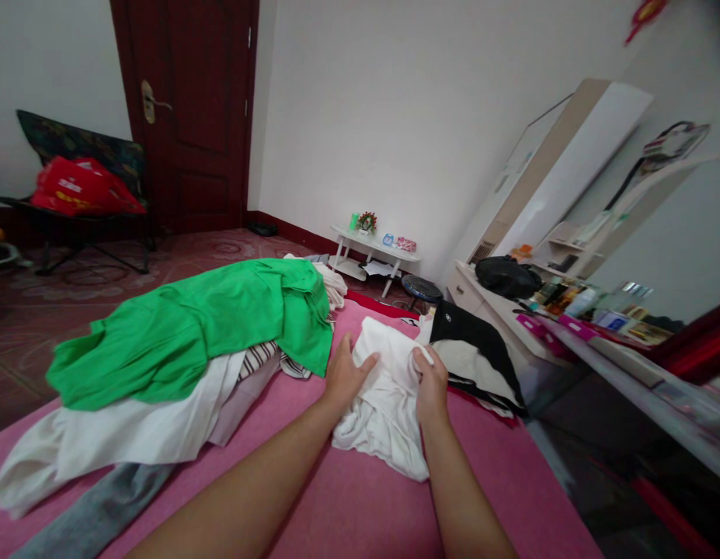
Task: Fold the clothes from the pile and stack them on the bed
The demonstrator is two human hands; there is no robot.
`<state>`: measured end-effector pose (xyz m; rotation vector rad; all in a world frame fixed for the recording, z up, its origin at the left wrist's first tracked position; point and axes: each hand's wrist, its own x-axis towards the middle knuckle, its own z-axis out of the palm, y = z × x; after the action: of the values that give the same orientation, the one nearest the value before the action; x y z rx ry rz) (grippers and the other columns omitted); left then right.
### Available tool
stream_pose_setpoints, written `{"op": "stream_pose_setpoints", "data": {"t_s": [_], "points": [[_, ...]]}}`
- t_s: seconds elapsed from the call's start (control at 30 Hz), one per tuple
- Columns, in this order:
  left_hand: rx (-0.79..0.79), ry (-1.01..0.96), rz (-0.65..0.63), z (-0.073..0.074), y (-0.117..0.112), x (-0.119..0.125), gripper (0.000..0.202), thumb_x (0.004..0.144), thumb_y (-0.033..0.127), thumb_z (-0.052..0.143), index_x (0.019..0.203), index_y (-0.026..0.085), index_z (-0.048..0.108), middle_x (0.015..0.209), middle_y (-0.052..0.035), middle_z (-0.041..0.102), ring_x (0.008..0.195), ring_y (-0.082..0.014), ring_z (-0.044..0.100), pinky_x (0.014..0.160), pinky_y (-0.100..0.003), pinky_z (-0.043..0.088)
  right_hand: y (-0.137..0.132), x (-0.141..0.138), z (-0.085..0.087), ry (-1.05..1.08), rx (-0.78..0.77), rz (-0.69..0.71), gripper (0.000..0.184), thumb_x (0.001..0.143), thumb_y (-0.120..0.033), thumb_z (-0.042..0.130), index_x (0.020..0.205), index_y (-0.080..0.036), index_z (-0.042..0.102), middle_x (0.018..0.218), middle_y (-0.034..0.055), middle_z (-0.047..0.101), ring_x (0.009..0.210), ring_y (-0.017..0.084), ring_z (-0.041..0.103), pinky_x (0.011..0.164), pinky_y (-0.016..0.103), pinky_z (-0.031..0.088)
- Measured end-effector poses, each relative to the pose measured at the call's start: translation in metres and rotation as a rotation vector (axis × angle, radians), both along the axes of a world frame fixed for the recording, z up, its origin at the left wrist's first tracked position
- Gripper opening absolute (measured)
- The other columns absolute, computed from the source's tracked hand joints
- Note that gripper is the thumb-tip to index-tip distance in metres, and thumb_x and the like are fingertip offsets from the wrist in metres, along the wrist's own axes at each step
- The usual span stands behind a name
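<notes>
A crumpled white garment (383, 404) lies on the pink bed cover (360, 505) in front of me. My left hand (345, 376) rests on its left side with the thumb out and the fingers spread flat. My right hand (430, 384) is closed, pinching a fold of the same white garment near its right edge. To the left sits a heap of clothes topped by a green garment (208, 326), with white and striped pieces under it.
A black and white garment (476, 345) lies just right of my hands. Right of the bed runs a cluttered dresser (569, 318). A small white table (374, 248) stands by the far wall. A dark red door (190, 109) and a chair with a red bag (83, 186) are at the back left.
</notes>
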<state>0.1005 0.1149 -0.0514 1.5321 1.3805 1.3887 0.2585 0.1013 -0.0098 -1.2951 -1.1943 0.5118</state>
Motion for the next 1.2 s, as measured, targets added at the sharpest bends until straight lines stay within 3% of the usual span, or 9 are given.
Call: {"op": "stream_pose_setpoints", "data": {"t_s": [0.07,0.13,0.3,0.43,0.6,0.7,0.9,1.07,1.2], "points": [[0.008,-0.252,-0.076,0.006,0.006,-0.004,0.08,0.081,0.051,0.06,0.143,0.014,0.027,0.142,-0.0193,0.042,0.124,-0.0258,0.049,0.097,-0.035,0.042,-0.013,-0.007,0.006,0.279,0.074,0.131,0.03,0.072,-0.045,0.065,0.086,-0.02,0.058,0.074,-0.001,0.062,0.065,0.015,0.059,0.061,0.024,0.047],[0.035,-0.417,-0.201,0.016,0.009,-0.009,0.076,0.082,0.053,0.059,0.142,0.015,0.033,0.137,-0.018,0.048,0.116,-0.0255,0.055,0.091,-0.033,0.047,-0.02,-0.01,0.013,0.326,0.056,0.224,0.028,0.07,-0.043,0.069,0.082,-0.02,0.058,0.07,-0.0023,0.06,0.061,0.013,0.057,0.059,0.023,0.045],[0.122,-0.368,-0.342,0.035,0.005,-0.021,0.054,0.083,0.054,0.057,0.115,0.011,0.064,0.112,-0.0143,0.067,0.102,-0.0268,0.061,0.085,-0.034,0.048,-0.021,-0.009,0.021,0.242,0.079,0.212,0.034,0.074,-0.046,0.067,0.091,-0.017,0.063,0.078,0.0017,0.064,0.07,0.016,0.058,0.066,0.025,0.046],[0.235,-0.108,-0.235,0.036,0.002,-0.028,0.042,0.088,0.049,0.047,0.08,0.014,0.069,0.082,-0.0069,0.069,0.08,-0.02,0.062,0.073,-0.027,0.045,-0.02,0.001,0.02,0.108,0.123,0.047,0.037,0.077,-0.05,0.061,0.088,-0.014,0.065,0.077,0.002,0.064,0.073,0.017,0.056,0.069,0.026,0.044],[0.225,-0.069,0.034,0.034,0.007,-0.038,0.047,0.088,0.051,0.042,0.054,0.017,0.045,0.052,0.0021,0.04,0.054,-0.0118,0.039,0.051,-0.024,0.027,-0.02,0.023,0.016,0.046,0.151,-0.287,0.041,0.079,-0.054,0.056,0.083,-0.014,0.063,0.07,0.0005,0.059,0.065,0.015,0.051,0.059,0.024,0.041],[0.165,-0.206,0.024,0.034,0.009,-0.036,0.047,0.084,0.055,0.045,0.054,0.019,0.036,0.052,0.0037,0.033,0.053,-0.0104,0.032,0.049,-0.024,0.022,-0.018,0.026,0.014,0.118,0.139,-0.24,0.043,0.077,-0.057,0.057,0.081,-0.014,0.062,0.068,0.0001,0.059,0.062,0.014,0.051,0.057,0.023,0.041],[0.062,-0.301,-0.108,0.036,0.015,-0.027,0.054,0.079,0.066,0.046,0.055,0.019,0.036,0.049,0.0048,0.034,0.046,-0.0084,0.034,0.045,-0.022,0.026,-0.017,0.026,0.024,0.127,-0.099,0.157,0.046,0.07,-0.056,0.067,0.086,-0.013,0.065,0.069,0.0027,0.065,0.061,0.017,0.057,0.055,0.026,0.044],[-0.161,-0.24,-0.173,0.028,0.024,-0.028,0.064,0.086,0.07,0.03,0.101,0.014,0.058,0.075,-0.0055,0.064,0.066,-0.0145,0.06,0.061,-0.024,0.046,-0.004,0.041,0.003,0.024,-0.09,-0.011,0.05,0.077,-0.058,0.054,0.104,-0.016,0.062,0.096,0.0077,0.069,0.086,0.02,0.064,0.069,0.028,0.05],[-0.229,-0.007,-0.094,0.017,0.026,-0.035,0.061,0.07,0.046,0.071,0.117,0.011,0.053,0.088,-0.0089,0.067,0.083,-0.0201,0.064,0.069,-0.026,0.047,0.002,0.054,-0.031,-0.215,-0.267,-0.078,0.048,0.072,-0.051,0.057,0.1,-0.012,0.063,0.091,0.0117,0.07,0.083,0.023,0.066,0.068,0.03,0.05]]}}
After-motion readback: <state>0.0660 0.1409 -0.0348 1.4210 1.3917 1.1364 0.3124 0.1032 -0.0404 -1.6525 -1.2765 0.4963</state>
